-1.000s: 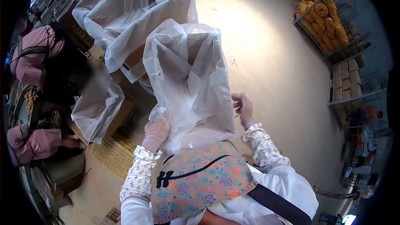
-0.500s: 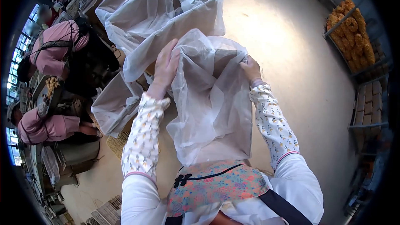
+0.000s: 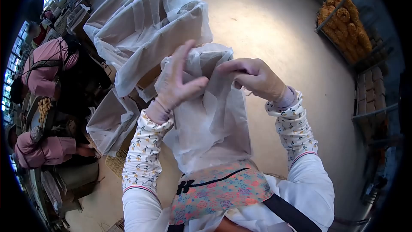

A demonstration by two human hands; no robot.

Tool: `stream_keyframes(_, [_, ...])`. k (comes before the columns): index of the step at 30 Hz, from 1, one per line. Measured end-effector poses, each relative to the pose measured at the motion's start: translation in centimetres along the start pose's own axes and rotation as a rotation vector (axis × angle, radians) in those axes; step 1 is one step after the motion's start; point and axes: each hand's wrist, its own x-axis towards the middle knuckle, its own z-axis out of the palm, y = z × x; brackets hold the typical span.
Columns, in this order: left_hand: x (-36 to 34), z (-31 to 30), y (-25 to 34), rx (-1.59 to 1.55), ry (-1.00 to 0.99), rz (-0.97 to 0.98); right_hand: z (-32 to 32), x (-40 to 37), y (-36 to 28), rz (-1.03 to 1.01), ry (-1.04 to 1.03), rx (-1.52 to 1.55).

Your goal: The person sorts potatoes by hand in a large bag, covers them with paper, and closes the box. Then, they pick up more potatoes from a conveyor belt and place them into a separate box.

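Note:
A box lined with thin white translucent sheeting (image 3: 210, 124) stands right in front of my apron (image 3: 219, 184). My left hand (image 3: 178, 81) is raised over its left side, thumb and fingers spread, holding nothing. Over the far right corner is my right hand (image 3: 257, 79), index finger stretched out to the left and the other fingers partly bent, with nothing visible in its grasp. Loose folds of the liner hang over the box walls and sag into its middle.
Beyond it stands a larger box draped in white sheeting (image 3: 150, 30), and a smaller lined box (image 3: 112, 120) is at the left. Two people in pink tops (image 3: 45, 66) bend over work at the far left. Orange net sacks (image 3: 343, 23) and cartons (image 3: 371, 90) fill a rack at right.
Both hands have let go of the liner's rim and moved inward over the box. The left hand's fingers have spread. The view has shifted a little to the right.

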Motion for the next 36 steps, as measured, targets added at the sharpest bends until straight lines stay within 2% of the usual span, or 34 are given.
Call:
stream_keyframes(1, [0.2,1.2,2.9,-0.195,-0.131,0.085,1.1,0.0,-2.4,-0.090,-0.100,0.088])
stream_keyframes(2, [-0.2,2.8,4.6,-0.504,-0.138,0.012,1.5,0.4,-3.9,-0.208,-0.116,0.133])
stream_keyframes(3, [-0.2,2.3,6.2,-0.767,-0.235,-0.111,1.4,0.8,-5.2,-0.328,-0.133,0.180])
stream_keyframes(4, [-0.3,1.8,7.8,-1.018,-0.303,-0.262,0.5,0.6,-6.5,-0.368,-0.088,0.129])
stream_keyframes(7, [-2.2,-2.9,6.8,-0.986,-0.101,-0.361,-2.9,1.4,-6.7,-0.547,0.121,-0.024])
stream_keyframes(9, [-4.6,-7.8,-0.5,-0.923,-0.286,-0.236,-5.1,2.5,-3.0,-0.390,0.202,-0.021])
stream_keyframes(10, [-5.3,-9.3,-2.3,-0.742,-0.225,-0.372,-6.1,3.2,0.3,-0.299,0.206,-0.084])
stream_keyframes(11, [-5.9,-9.8,-3.8,-0.559,-0.162,-0.505,-6.9,3.9,4.0,-0.124,0.203,-0.280])
stream_keyframes(12, [-6.5,-9.2,-6.4,-0.143,-0.108,-0.455,-6.3,4.6,6.8,0.060,0.244,-0.320])
stream_keyframes(13, [-6.9,-8.4,-8.9,0.271,-0.049,-0.393,-5.3,5.5,9.3,0.066,0.338,-0.383])
stream_keyframes(14, [-6.6,-7.8,-10.1,0.407,-0.055,-0.446,-5.1,6.6,11.6,0.178,0.327,-0.445])
stream_keyframes(15, [-5.8,-7.1,-11.0,0.545,-0.060,-0.497,-4.9,7.5,12.8,0.289,0.266,-0.312])
stream_keyframes(16, [-4.8,-6.8,-12.0,0.684,-0.064,-0.545,-5.0,8.8,15.2,0.286,0.266,-0.415])
stream_keyframes(17, [-4.1,-6.6,-13.8,0.675,-0.063,-0.558,-5.1,10.2,17.4,0.282,0.266,-0.516])
stream_keyframes(19, [-3.2,-6.2,-17.2,0.654,-0.066,-0.590,-5.6,11.9,19.4,0.347,0.307,-0.395])
stream_keyframes(20, [-3.1,-6.0,-18.4,0.393,-0.041,-0.652,-5.7,12.7,20.4,0.379,0.324,-0.333])
stream_keyframes(21, [-3.1,-5.7,-18.9,0.355,-0.070,-0.725,-6.2,13.3,22.7,0.401,0.289,-0.174])
stream_keyframes(23, [-4.0,-4.9,-19.7,0.278,-0.125,-0.877,-5.5,12.4,25.3,0.437,0.222,-0.091])
stream_keyframes(24, [-7.0,-4.5,-23.9,0.215,-0.079,-0.767,-4.7,10.4,24.3,0.456,0.226,-0.087])
stream_keyframes(25, [-7.9,-4.7,-21.6,0.391,-0.081,-0.692,-3.6,8.0,23.1,0.467,0.222,-0.086])
stream_keyframes(26, [-7.9,-5.2,-16.8,0.600,-0.163,-0.827,-4.3,5.8,27.0,0.466,0.180,-0.143])
stream_keyframes(27, [-10.8,-5.5,-16.6,0.647,-0.120,-0.617,-3.6,2.8,27.3,0.521,0.190,-0.120])
stream_keyframes(28, [-11.8,-6.1,-12.6,0.654,-0.203,-0.722,-3.2,-0.5,28.7,0.587,0.169,0.017])
stream_keyframes(29, [-14.6,-6.8,-11.1,0.682,-0.280,-0.695,-2.0,-3.9,27.2,0.631,0.160,0.036])
stream_keyframes(30, [-16.0,-7.3,-7.2,0.722,-0.373,-0.769,-1.8,-8.0,29.8,0.614,0.108,0.107])
stream_keyframes(31, [-18.2,-7.4,-4.0,0.743,-0.447,-0.773,-0.6,-11.6,27.6,0.626,0.054,0.085])
stream_keyframes(32, [-20.6,-7.3,-1.2,0.689,-0.504,-0.786,1.0,-14.8,25.6,0.664,0.004,0.107])
stream_keyframes(33, [-21.3,-6.9,2.7,0.654,-0.683,-0.910,3.1,-17.7,24.0,0.720,0.032,0.223])
stream_keyframes(34, [-24.3,-5.6,3.8,0.596,-0.728,-0.982,5.0,-19.5,22.5,0.715,-0.062,0.328])
stream_keyframes(36, [-29.3,-2.7,4.8,0.370,-0.782,-1.087,8.2,-24.3,26.2,0.551,-0.159,0.302])
